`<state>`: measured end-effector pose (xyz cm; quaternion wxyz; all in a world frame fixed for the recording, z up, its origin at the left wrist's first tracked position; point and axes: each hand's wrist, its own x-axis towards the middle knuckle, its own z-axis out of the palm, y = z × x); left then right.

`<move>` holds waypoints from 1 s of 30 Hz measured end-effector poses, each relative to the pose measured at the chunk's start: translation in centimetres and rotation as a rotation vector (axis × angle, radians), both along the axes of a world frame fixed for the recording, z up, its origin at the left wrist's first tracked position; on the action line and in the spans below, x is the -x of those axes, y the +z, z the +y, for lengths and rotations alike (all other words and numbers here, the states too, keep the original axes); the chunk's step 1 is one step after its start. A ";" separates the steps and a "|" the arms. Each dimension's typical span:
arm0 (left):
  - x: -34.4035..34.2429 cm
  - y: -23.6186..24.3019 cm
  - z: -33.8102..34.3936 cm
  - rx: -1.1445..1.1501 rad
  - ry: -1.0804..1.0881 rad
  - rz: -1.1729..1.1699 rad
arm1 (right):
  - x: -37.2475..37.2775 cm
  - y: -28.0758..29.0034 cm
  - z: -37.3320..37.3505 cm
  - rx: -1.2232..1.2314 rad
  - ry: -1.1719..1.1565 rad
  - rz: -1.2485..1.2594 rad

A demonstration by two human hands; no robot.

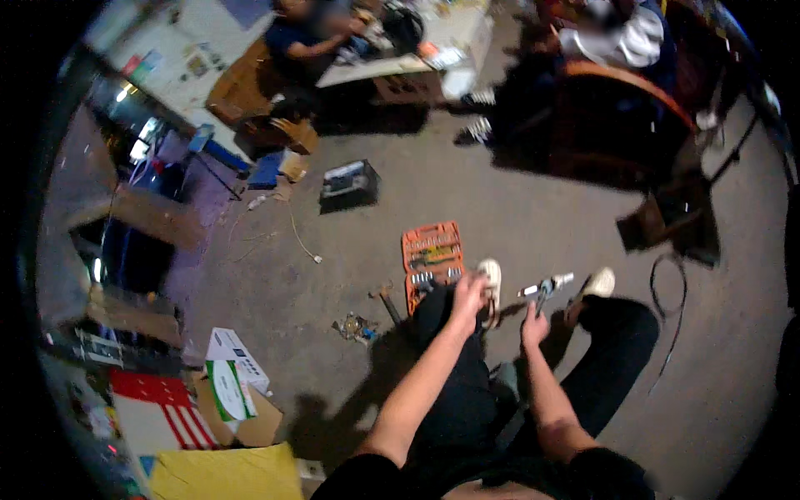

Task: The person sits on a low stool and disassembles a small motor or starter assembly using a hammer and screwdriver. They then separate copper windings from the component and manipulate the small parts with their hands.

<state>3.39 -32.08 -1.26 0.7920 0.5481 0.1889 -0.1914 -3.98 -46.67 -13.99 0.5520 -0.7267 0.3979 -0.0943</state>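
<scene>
While the right hand (534, 325) is grasping a grey metal tool (546, 288), its fingers are closing around the tool's lower end; the tool's exact kind is staying unclear at this blur. It is sitting in the air above the floor (500, 200), between the person's two light shoes, the left shoe (492, 275) and the right shoe (601, 282). The left hand (469, 298) is hovering by the left knee, overlapping the left shoe in view; its fingers are bending loosely, released, nothing visible in them. Whether they are touching the trousers, cannot tell.

Just beyond the left knee an orange tool case (431, 230) is lying open, holding sockets and hand tools in its slots; the leg is hiding its near end. A hammer (390, 307) is lying just left of the case, and a heap of small parts (357, 327) is lying left of the hammer. Farther out, a black box (350, 187) is standing on the floor, with a pale cable's plug (317, 259) lying nearer. A dark cable (685, 292) is looping right of the right shoe.

Lower left, a yellow sheet (225, 475) is lying near a carton (265, 421). At the far side, a co-worker (293, 40) is sitting at a cluttered table (473, 37); another person (612, 40) is sitting farther right.
</scene>
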 end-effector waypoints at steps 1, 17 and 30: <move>-1.5 1.9 -1.8 -0.023 -0.030 0.014 | 0.1 -3.9 -1.7 -0.053 -0.075 0.003; -15.5 4.0 -7.5 -0.063 -0.133 -0.194 | -6.6 -21.9 -7.6 -0.088 -0.002 0.684; -15.5 3.8 -9.2 -0.098 -0.166 -0.220 | -9.8 -17.7 -8.6 -0.002 0.037 0.831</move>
